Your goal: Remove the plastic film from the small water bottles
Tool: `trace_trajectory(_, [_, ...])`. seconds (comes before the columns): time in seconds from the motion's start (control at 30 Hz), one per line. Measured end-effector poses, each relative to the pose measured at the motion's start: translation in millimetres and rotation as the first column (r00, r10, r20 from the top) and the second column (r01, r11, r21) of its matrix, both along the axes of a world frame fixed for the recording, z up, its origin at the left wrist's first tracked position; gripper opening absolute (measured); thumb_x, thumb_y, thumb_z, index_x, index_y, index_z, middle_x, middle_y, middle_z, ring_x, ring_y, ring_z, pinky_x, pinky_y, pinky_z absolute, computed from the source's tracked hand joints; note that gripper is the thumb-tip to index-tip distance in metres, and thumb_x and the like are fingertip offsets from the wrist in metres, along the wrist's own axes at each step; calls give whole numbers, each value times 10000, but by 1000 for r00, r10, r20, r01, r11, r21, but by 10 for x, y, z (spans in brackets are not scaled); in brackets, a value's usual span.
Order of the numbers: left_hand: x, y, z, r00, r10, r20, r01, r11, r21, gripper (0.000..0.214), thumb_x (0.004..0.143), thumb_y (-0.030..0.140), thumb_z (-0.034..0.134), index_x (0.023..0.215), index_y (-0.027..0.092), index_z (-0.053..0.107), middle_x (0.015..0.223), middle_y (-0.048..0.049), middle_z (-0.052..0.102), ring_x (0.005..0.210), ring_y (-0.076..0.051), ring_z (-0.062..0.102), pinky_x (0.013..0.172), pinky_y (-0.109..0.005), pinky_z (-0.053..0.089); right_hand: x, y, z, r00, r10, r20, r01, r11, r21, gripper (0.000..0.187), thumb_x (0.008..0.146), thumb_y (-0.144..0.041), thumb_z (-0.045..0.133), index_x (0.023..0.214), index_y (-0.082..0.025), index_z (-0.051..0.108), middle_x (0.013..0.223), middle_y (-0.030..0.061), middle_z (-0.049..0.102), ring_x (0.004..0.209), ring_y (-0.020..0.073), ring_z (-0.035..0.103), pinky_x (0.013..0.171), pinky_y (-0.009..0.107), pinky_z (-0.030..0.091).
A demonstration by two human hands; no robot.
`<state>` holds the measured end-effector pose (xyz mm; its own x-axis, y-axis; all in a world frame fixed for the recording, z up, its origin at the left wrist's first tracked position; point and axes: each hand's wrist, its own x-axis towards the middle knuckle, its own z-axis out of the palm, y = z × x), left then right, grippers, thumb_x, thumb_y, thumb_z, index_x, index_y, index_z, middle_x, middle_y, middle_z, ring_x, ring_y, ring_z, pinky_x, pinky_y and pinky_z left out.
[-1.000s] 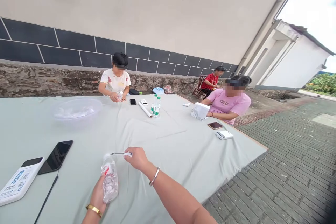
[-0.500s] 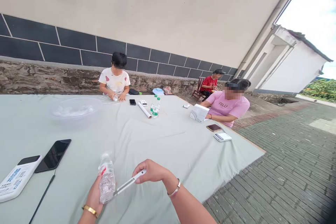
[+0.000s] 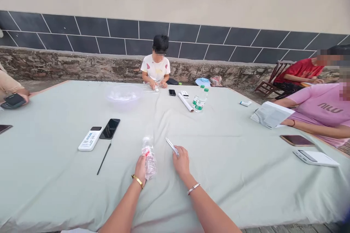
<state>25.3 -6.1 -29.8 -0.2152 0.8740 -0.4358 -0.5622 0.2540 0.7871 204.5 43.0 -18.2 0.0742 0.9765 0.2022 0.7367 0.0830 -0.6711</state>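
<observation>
Both forearms reach out from the bottom centre of the frame and rest low over the pale green tablecloth (image 3: 235, 193). The left hand (image 3: 140, 170), with a gold bangle (image 3: 137, 181) at the wrist, is clenched around the lower part of a crumpled clear plastic bottle (image 3: 149, 157) with a red-marked label. The bottle tilts slightly and sits just right of that hand's knuckles. The right hand (image 3: 181, 162), with a silver bracelet (image 3: 193, 188), pinches the end of a slim white stick (image 3: 171, 146), whose tip points up and left, near the bottle's neck but not touching it.

Left of the hands lie a white remote-like device (image 3: 89, 139), a black smartphone (image 3: 109, 128) and a thin black stylus (image 3: 104, 158). Farther up the cloth are a clear plastic basin (image 3: 123, 96), a white paper tube (image 3: 185, 102) and two water bottles (image 3: 200, 99). At the far edge, upper centre, a seated person's hands (image 3: 156, 85) meet around something small.
</observation>
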Motion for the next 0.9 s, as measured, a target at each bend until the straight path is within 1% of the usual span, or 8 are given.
trace_trajectory(0.13, [58, -51, -7, 952, 71, -299, -51, 996, 74, 504, 778, 630, 493, 950, 171, 612, 865, -60, 665, 830, -205, 634, 731, -306, 495, -399, -269, 149, 968, 180, -177, -186, 982, -17, 309, 840, -449, 467, 966, -197, 595, 886, 60, 635, 821, 199, 596, 748, 317, 463])
trace_trajectory(0.2, [78, -48, -47, 895, 95, -436, -67, 995, 80, 522, 776, 663, 449, 871, 179, 619, 808, -52, 656, 799, -214, 622, 720, -325, 486, -586, -345, 236, 964, 203, -173, -217, 974, -69, 355, 794, -536, 520, 884, -196, 561, 774, 24, 604, 693, 172, 567, 633, 283, 436])
trace_trajectory(0.27, [90, -32, -94, 859, 114, -498, -89, 993, 75, 517, 773, 667, 441, 831, 183, 614, 791, -51, 648, 788, -216, 615, 722, -335, 481, -694, -375, 283, 968, 198, -157, -218, 967, -128, 351, 769, -554, 540, 767, -204, 501, 651, -18, 535, 580, 144, 496, 539, 254, 369])
trace_trajectory(0.47, [71, -30, -91, 876, 116, -468, -101, 993, 57, 517, 749, 666, 475, 849, 174, 602, 748, -40, 641, 707, -199, 621, 641, -319, 490, -674, -305, 176, 919, 230, -321, -267, 961, -76, 302, 834, -430, 415, 625, -223, 348, 545, -55, 409, 517, 114, 396, 518, 233, 303])
trace_trajectory(0.6, [-3, -67, -22, 883, 149, -445, -139, 989, 55, 535, 733, 673, 491, 865, 167, 603, 741, -40, 642, 670, -191, 616, 611, -309, 487, -647, -259, 112, 908, 101, -407, -159, 981, -111, 285, 821, -450, 417, 646, -231, 363, 546, -51, 431, 510, 125, 421, 513, 242, 309])
trace_trajectory(0.7, [-51, -81, 10, 865, 164, -475, -157, 986, 55, 532, 736, 663, 503, 925, 176, 602, 804, -44, 657, 713, -188, 625, 629, -302, 488, -704, -285, 123, 857, 77, -509, -207, 957, -204, 306, 835, -520, 404, 754, -226, 436, 560, -53, 477, 485, 127, 448, 491, 241, 329])
trace_trajectory(0.8, [-73, -83, 31, 842, 176, -510, -170, 984, 58, 529, 728, 648, 528, 978, 187, 597, 872, -49, 664, 771, -189, 627, 663, -299, 487, -806, -326, 133, 853, 161, -497, -290, 937, -195, 334, 805, -536, 474, 702, -219, 452, 533, -58, 467, 495, 118, 439, 490, 231, 319])
trace_trajectory(0.9, [-94, -85, 75, 862, 178, -474, -177, 983, 48, 529, 711, 659, 543, 925, 179, 599, 805, -39, 651, 733, -186, 618, 644, -295, 479, -855, -300, 107, 866, 146, -477, -227, 967, -115, 354, 823, -491, 424, 599, -221, 379, 530, -54, 430, 513, 110, 407, 503, 231, 307])
